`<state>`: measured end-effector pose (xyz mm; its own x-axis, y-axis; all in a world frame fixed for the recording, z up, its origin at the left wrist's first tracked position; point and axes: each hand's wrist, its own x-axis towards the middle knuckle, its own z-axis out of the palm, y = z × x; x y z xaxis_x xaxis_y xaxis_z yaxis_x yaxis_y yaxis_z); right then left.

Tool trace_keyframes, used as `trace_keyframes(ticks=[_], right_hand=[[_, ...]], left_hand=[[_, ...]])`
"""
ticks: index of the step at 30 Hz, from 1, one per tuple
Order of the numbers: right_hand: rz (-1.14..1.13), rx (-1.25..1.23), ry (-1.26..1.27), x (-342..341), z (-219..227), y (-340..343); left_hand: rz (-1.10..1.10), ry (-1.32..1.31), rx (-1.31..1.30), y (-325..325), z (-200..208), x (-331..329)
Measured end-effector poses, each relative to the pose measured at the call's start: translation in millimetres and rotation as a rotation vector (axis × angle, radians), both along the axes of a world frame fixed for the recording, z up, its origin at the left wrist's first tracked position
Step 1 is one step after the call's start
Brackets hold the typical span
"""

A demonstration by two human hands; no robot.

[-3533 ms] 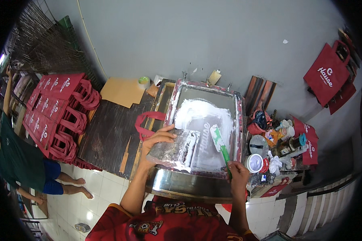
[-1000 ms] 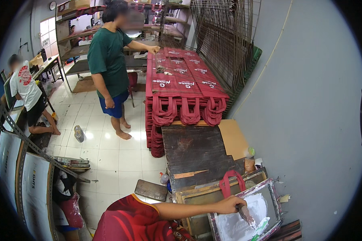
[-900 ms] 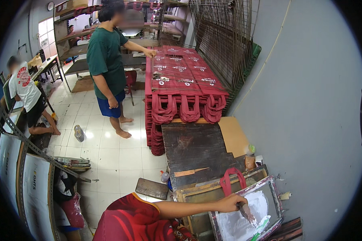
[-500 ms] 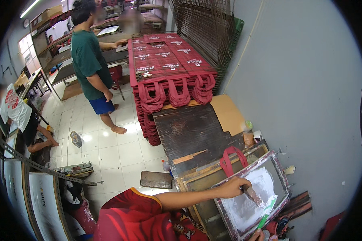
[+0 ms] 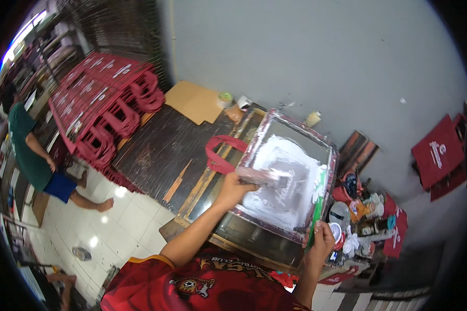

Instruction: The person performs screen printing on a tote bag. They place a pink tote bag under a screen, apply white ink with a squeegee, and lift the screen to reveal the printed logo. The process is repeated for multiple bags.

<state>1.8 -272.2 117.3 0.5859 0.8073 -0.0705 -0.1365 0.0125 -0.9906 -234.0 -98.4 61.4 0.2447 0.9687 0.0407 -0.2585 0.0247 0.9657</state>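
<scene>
A screen-printing frame lies tilted on the bench, its mesh smeared with white ink around a printed design. My left hand is closed round a brownish hand squeegee, blurred by motion, over the left half of the mesh. At the frame's right side, my right hand grips a long green spatula, with white ink on its far part. A red bag handle sticks out from under the frame on the left.
Stacked red bags stand on the far left beside a dark wooden board. Cardboard lies by the grey wall. Several jars and rags crowd the right. Red bags hang on the wall. A person in green stands at left.
My view has swung right, bringing the jars and hanging bags into sight. The squeegee has moved away from the spatula toward the mesh's left side. Both hands keep their tools.
</scene>
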Motion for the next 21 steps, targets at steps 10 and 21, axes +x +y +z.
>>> trace_keyframes(ticks=[10, 21], right_hand=[[0.073, -0.077, 0.308, -20.0, -41.8, 14.4], [0.083, -0.021, 0.381, -37.3, -17.2, 27.7]], left_hand=[[-0.169, -0.624, -0.484, 8.0, -4.3, 9.9], [-0.072, -0.496, -0.458, 7.6, -12.3, 23.9]])
